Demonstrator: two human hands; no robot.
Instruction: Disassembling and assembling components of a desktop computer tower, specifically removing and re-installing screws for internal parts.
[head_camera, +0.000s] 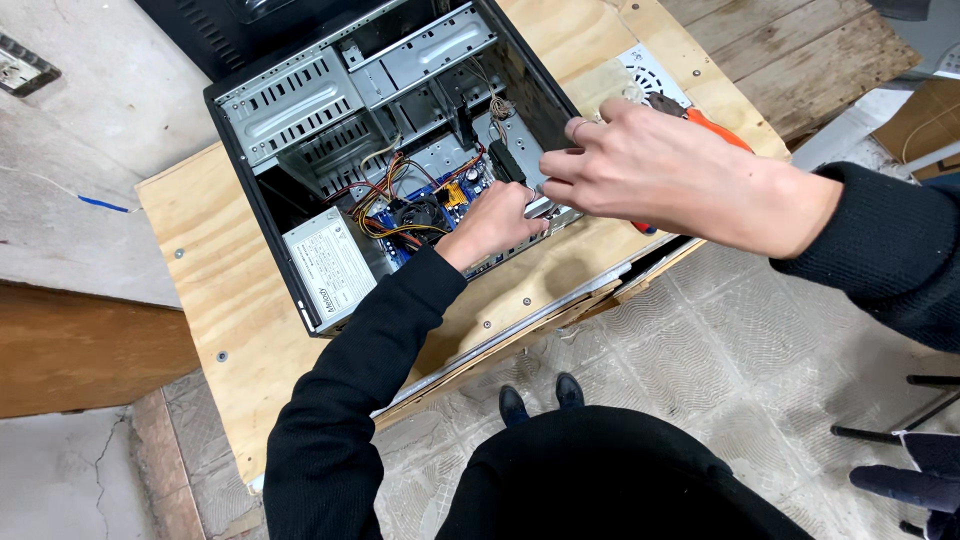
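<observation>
An open black computer case (262, 215) lies on its side on a plywood board (215, 285). Inside are a grey power supply (330, 265), a bundle of coloured wires (385, 195), a blue circuit board (455, 195) and a round black fan (420, 213). My left hand (495, 225) reaches into the case at its near edge, fingers curled down beside the circuit board; what they grip is hidden. My right hand (640, 165) hovers over the case's right side, fingers bent toward a dark part (507, 160). Under it lies an orange-handled tool (715, 128).
A round white vented part (648, 72) lies on the board's far right corner. Wooden planks (810, 55) stretch beyond it. Grey tiled floor (740, 340) and my shoes (540, 398) are below. A gloved hand of another person (915, 485) shows at the lower right.
</observation>
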